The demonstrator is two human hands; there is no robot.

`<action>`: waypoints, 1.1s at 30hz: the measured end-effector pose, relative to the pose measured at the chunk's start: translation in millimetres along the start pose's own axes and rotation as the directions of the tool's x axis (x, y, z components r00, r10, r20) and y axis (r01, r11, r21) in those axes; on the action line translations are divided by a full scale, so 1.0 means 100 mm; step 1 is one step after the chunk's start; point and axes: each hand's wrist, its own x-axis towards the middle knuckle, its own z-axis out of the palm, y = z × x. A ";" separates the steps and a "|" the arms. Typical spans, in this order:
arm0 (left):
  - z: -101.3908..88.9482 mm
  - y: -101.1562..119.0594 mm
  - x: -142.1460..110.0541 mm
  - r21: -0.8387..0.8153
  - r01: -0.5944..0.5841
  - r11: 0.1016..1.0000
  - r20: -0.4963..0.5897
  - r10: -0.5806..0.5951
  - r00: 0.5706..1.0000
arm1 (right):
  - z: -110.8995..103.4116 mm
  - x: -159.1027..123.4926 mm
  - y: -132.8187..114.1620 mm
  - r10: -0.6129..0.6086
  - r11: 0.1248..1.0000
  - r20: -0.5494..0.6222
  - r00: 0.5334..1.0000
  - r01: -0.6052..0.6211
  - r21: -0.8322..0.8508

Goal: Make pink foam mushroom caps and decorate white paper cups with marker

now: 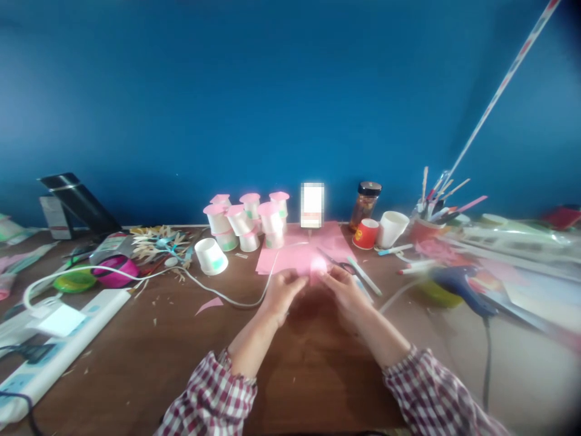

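Observation:
My left hand (280,298) and my right hand (348,297) meet over the table, each closed in a pinch. Between their fingertips is a small pink paper piece (315,276), bright and blurred, so its exact shape does not show. Pink paper sheets (290,257) lie flat just beyond the hands. Scissors (345,265) rest on the sheets beside my right hand, next to a light-coloured pen (364,275). A phone-like screen (312,206) stands upright at the back of the sheets.
Stacked paper cups with pink tops (271,224) and a loose white cup (211,257) stand left. A white cable (236,302) runs towards my left hand. A red cup (365,234), a brown jar (365,203) and a blue glue gun (463,287) are right; a power strip (97,312) lies left.

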 end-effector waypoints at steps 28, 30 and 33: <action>0.03 0.05 -0.03 -0.073 0.103 0.992 0.017 -0.102 0.995 | 0.08 0.00 0.06 -0.003 1.000 -0.139 0.990 0.002 -0.008; 0.04 0.06 -0.03 -0.078 0.106 0.991 0.018 -0.105 0.994 | 0.09 0.00 0.07 -0.010 1.000 -0.155 0.988 0.009 -0.009; 0.05 0.08 -0.04 -0.081 0.110 0.991 0.022 -0.109 0.994 | 0.10 -0.01 0.07 -0.045 0.998 -0.174 0.984 0.038 -0.046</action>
